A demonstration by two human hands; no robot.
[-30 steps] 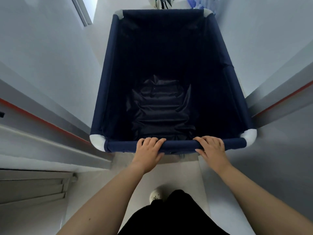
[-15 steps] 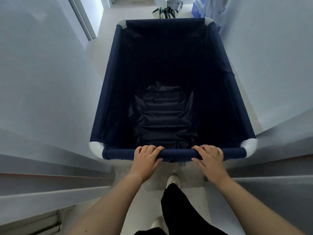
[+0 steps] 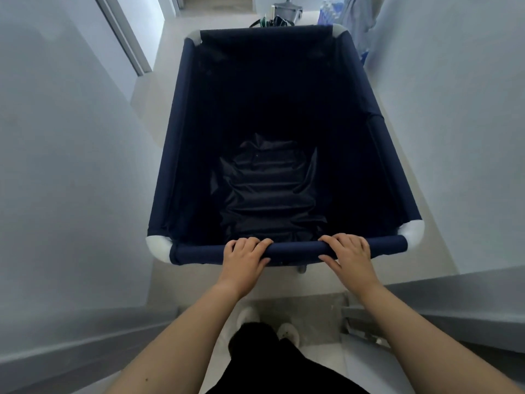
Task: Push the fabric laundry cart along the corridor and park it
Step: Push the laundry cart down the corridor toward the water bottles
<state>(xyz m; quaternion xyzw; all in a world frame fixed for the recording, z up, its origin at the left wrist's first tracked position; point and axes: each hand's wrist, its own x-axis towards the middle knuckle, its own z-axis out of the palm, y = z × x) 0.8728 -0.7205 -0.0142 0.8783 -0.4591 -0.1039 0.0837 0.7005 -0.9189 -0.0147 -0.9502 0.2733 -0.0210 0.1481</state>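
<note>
Laundry cart, navy fabric over a tube frame with white corner fittings, is seen standing on the pale corridor floor, between the left wall and the right wall. Its long axis is aligned with the corridor. The interior is seen from above; only dark, creased lining is made out at the bottom, which lies in deep shadow.

Near rail is gripped by both hands. The left hand is closed over the rail left of its middle, fingers curled over the top and thumb below. The right hand is closed over the rail right of its middle in the same manner. A bare stretch of rail is left between the two hands. Both forearms are extended toward the cart.

A caster is partly seen under the near rail, just beside the right hand.

Below the forearms, dark trousers and white shoes are recorded on the floor, close behind the cart.

Beyond the far rail, a grey bin-like object and plant leaves are noted; pale blue cloth is seen hanging by the far right corner. A door frame is set in the left wall.
</note>
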